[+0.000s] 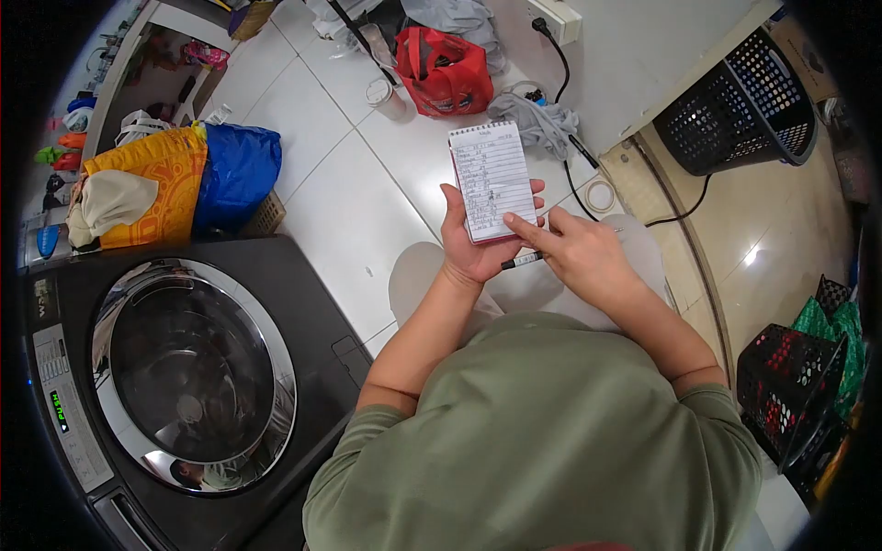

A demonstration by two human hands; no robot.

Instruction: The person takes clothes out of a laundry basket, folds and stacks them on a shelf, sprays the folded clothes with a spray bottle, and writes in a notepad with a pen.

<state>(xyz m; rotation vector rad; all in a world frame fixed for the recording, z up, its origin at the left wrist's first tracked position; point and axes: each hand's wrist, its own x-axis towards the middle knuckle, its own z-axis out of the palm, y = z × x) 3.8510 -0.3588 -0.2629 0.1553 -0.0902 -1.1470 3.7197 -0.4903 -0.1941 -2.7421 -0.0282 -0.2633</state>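
A small spiral notepad (493, 170) with handwritten lines on its ruled page lies in my left hand (470, 243). The thumb runs along its left edge, and fingertips show past the right edge. My right hand (588, 253) reaches over the lower part of the page, its index finger touching the paper near the bottom lines. A black marker pen (524, 261) with a white label sticks out from under that hand, held by its curled fingers. The grip itself is mostly hidden. Both hands are above my lap.
On the left stands a dark washing machine (317, 303) with a round glass door. Yellow (170, 179) and blue bags (237, 174) sit beyond it. Ahead on white tiles are a red bag (446, 73), a cup (386, 99) and black cables. Black baskets (735, 106) stand at right.
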